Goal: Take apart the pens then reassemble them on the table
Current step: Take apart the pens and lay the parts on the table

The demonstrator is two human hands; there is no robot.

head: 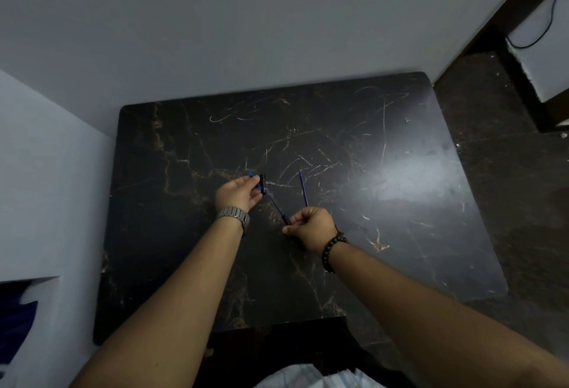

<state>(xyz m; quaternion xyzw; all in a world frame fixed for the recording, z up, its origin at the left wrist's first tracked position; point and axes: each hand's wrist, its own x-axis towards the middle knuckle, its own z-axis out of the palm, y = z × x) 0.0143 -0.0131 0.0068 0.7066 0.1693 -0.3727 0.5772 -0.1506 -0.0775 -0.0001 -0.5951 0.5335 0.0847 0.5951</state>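
Both hands work over the middle of a black marble table (385,233). My left hand (238,192), a metal watch on its wrist, pinches dark pen caps (262,183) with a blue tip showing beside them. A thin blue pen (275,204) slants from those caps down to my right hand (311,227), which grips its dark lower end. A second blue pen part (304,187) rises from the top of my right hand, its far end over the table. A bead bracelet sits on my right wrist.
A grey wall (246,33) runs along the table's far edge and a white wall (46,172) along its left. Dark floor (508,187) lies to the right, with a white cabinet and a black cable (542,30) at top right.
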